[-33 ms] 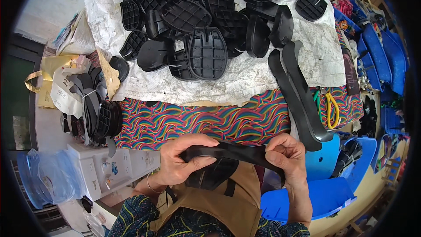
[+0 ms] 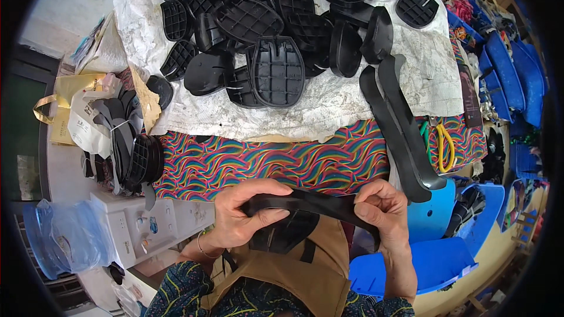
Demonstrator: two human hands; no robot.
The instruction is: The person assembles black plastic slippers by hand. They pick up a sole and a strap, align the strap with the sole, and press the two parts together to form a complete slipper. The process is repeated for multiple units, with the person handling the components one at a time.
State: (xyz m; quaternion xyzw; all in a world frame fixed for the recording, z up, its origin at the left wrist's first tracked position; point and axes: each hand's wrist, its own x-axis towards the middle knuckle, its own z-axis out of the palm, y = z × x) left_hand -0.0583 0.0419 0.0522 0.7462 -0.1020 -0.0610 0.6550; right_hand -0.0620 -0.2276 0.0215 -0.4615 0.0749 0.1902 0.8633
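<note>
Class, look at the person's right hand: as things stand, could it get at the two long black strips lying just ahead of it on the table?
Probably yes. The long black strips lie uncovered close ahead of the right hand, but that hand is gripping a black strip with the left hand.

Shoe workshop: table heaped with black soles (image 2: 276, 70)

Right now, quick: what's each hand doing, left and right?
Left hand: closed on one end of the black rubber strip, a ribbed black sole piece beneath it.
Right hand: closed, pinching the strip's other end.
</note>
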